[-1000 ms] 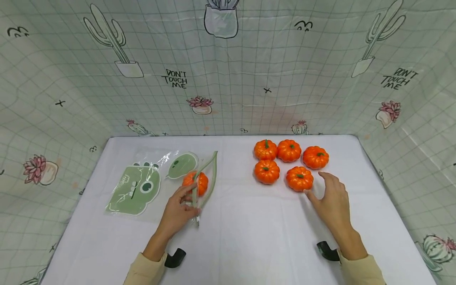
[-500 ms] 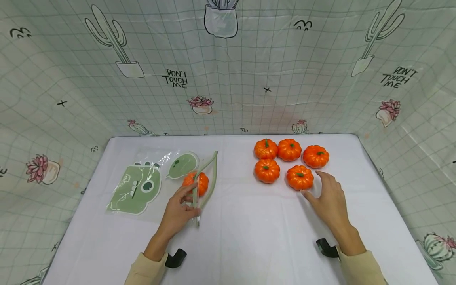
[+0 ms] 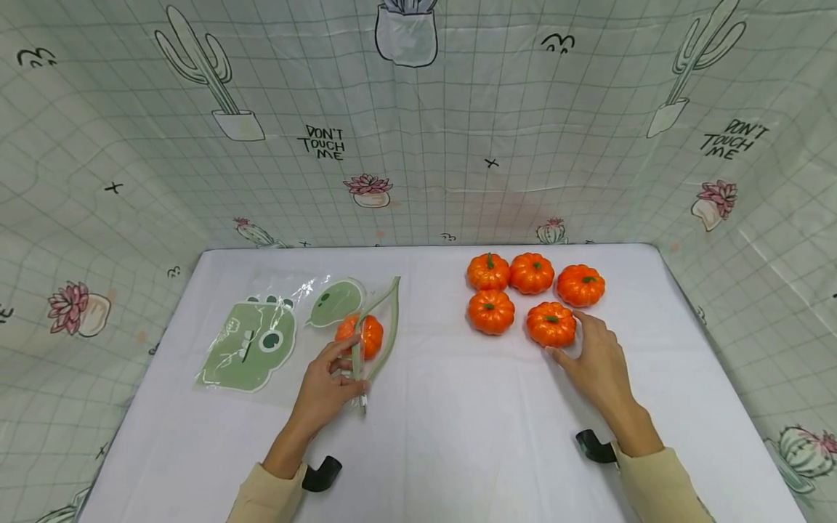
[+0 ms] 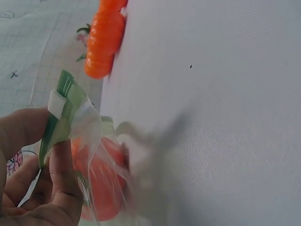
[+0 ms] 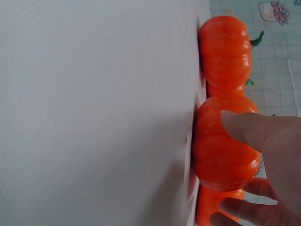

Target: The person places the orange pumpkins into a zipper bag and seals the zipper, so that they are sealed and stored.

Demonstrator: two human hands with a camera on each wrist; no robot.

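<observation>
1. Head view: A clear bag (image 3: 275, 359) with a green printed face lies on the left of the white desk (image 3: 445, 436), its mouth toward the middle. The left hand (image 3: 327, 381) pinches the near end of that mouth. The green zip strip (image 3: 395, 316) bows apart into a loop, and the pinch probably keeps it from falling together. One pumpkin (image 3: 373, 335) sits just inside the mouth, the only content that shows. To the right, the right hand (image 3: 595, 363) spreads thumb and fingers about the front pumpkin (image 3: 551, 325), which lies apart from its neighbours, likely giving the fingers room. Four other pumpkins (image 3: 491, 312) form a loose group behind and beside it.

2. Left wrist view: The left hand grips the bag's strip between thumb and fingers, close by a small white piece (image 4: 57, 104), likely the slider. The bagged pumpkin shows hazily through the film, low beside the desk surface.

3. Right wrist view: The thumb lies across the front pumpkin, with fairly straight fingers toward its far side. Whether those fingertips press on it cannot be told; it appears to rest on the desk.
</observation>
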